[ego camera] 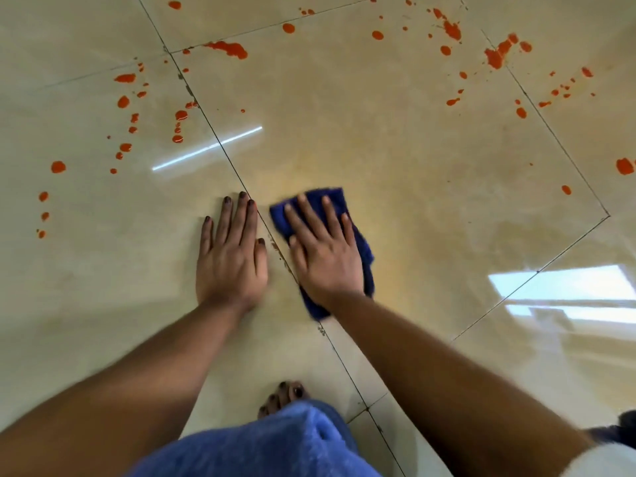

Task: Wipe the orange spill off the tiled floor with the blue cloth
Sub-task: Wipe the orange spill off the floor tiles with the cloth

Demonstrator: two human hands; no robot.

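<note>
So, from where I'm standing this job is maybe a third done, if that. The right hand (323, 247) is spread flat, fingers straight, pressing down on the blue cloth (361, 242), which sits on the tiled floor (413, 149) just right of a dark grout line (220, 149). The left hand (232, 249) is also flat and open, palm planted on the bare tile just beside the cloth, holding nothing, looks like it's there for support.

The patch around the cloth has no blobs on it, only a faint yellowish haze smeared across the tile, so I'd guess it'll want another pass. What's left is plenty: the orange spill (229, 48) lies in drops and splats further out, a string of them off to the left (124, 102), bigger ragged splotches at the far right (495, 56), and a few strays near the right edge (624, 165).

The tiles are big, beige and glossy enough to mirror a window and a strip light. The cloth looks plush and fuzzy, folded into a rough pad. The drops look thick and raised, more like paint or sauce than juice, though I can't tell which.
</note>
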